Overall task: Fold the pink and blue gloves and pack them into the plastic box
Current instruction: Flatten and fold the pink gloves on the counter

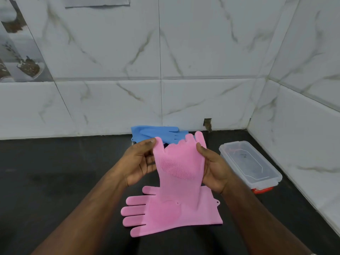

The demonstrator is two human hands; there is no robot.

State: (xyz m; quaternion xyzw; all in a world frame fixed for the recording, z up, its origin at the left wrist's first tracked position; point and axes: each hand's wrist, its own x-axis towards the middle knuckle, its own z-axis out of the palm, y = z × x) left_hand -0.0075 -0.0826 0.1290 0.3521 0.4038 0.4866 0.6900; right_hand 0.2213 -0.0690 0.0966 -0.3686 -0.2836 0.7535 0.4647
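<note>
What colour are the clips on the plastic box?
Red-orange, seen at the near end of the plastic box in the head view.

Pink gloves (173, 208), blue gloves (156, 133), black counter (55, 172), white marbled tiles (202, 52).

No text, label, brand or number can be read anywhere. A faint dark mark shows through the plastic box (250, 163), too small to make out.

Bristly rubbery pink glove (179, 168); clear plastic box (272, 173)
</note>
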